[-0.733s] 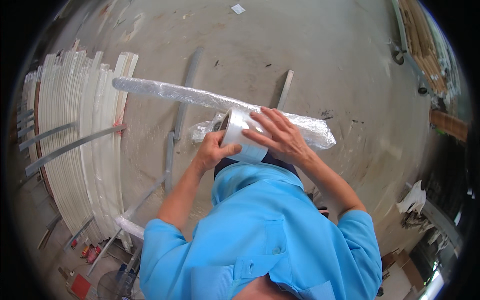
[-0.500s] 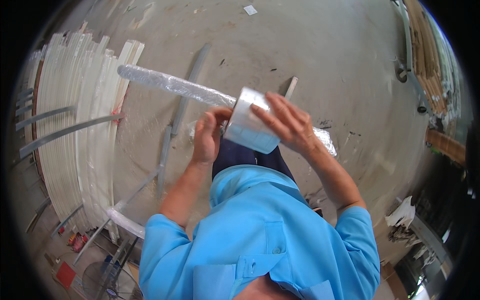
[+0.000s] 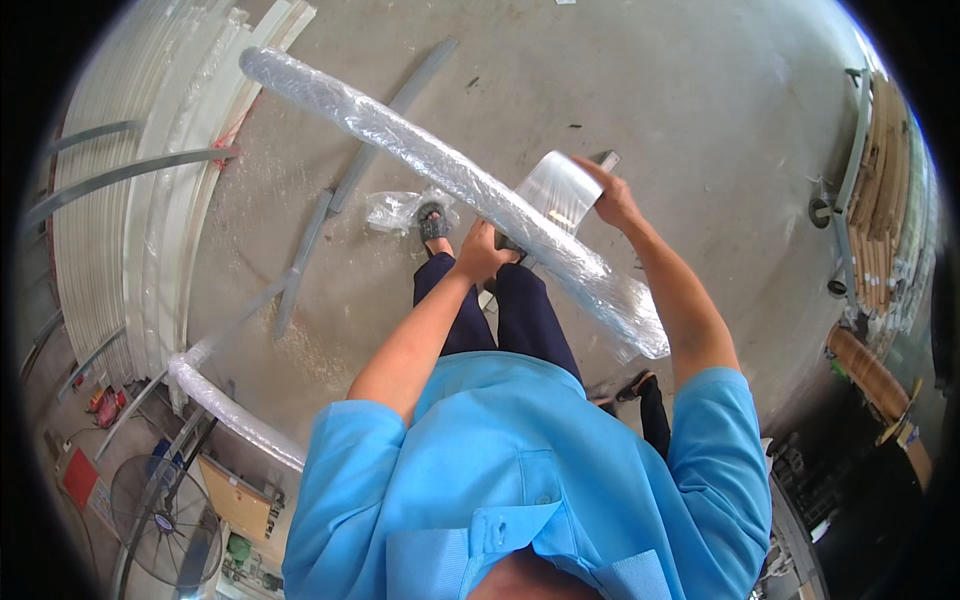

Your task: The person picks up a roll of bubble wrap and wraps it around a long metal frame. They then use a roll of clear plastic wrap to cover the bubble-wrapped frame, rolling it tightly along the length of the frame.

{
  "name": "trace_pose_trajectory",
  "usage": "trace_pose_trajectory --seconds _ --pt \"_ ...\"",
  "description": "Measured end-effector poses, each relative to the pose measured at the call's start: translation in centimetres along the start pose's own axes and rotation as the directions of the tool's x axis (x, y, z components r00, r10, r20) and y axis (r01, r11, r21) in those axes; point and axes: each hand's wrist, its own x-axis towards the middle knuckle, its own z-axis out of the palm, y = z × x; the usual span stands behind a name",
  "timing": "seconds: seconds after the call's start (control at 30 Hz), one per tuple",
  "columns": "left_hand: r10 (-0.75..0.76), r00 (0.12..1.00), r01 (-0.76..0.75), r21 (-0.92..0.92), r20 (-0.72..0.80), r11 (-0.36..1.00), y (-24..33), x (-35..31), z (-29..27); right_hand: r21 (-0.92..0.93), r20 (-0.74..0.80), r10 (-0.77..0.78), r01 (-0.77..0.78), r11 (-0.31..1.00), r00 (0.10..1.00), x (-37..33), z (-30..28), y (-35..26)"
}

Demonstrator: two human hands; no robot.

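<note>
A long bundle (image 3: pixel 400 140) wrapped in clear plastic film slants across in front of my legs, from upper left to lower right. Just beyond its middle is a wide roll of clear stretch film (image 3: pixel 562 190), its near part hidden by the bundle. My right hand (image 3: pixel 615 203) is closed on the roll's right end. Below the bundle, my left hand (image 3: pixel 484 254) reaches up against its near edge. The bundle hides the left fingers, so what they hold does not show.
White long profiles (image 3: pixel 130 200) are stacked at the left, with grey bars (image 3: pixel 130 180) across them. A grey metal bar (image 3: pixel 390 120) and crumpled plastic (image 3: pixel 395 210) lie on the floor. A fan (image 3: pixel 165 520) stands lower left. Another person's shoe (image 3: pixel 637 385) shows right of me.
The film roll has moved right and to the far side of the bundle. My left hand has moved right to the bundle's near edge, which now hides its fingers. More of the bundle shows.
</note>
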Motion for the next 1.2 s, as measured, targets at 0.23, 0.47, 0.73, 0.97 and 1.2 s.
trace_pose_trajectory --seconds 0.23,0.47,0.73,0.97,1.2 --pt "-0.167 0.947 0.206 -0.12 0.274 0.971 0.6 -3.9 -2.6 0.073 0.688 0.201 -0.342 0.937 0.697 -2.1 5.6 -1.4" --pt "0.212 0.879 -0.325 0.21 0.427 0.922 10.2 -11.2 -11.1 -0.249 0.393 0.052 0.052 0.967 0.918 -5.0 -4.7 -8.9" --pt "-0.131 0.88 0.419 -0.614 0.457 0.669 21.0 -3.6 -11.8 -0.471 0.162 -0.445 0.465 0.75 0.881 -16.1 -11.6 -22.2" --pt "0.191 0.975 -0.222 -0.409 -0.117 0.885 20.0 2.6 -9.3 -0.47 -0.394 -0.492 0.29 0.834 0.777 -10.3 -10.1 -15.1" --pt "-0.19 0.923 0.207 -0.014 0.334 0.978 6.2 -4.2 -6.3 -0.267 -0.089 0.119 -0.138 0.954 0.989 -3.7 -3.9 -2.3"
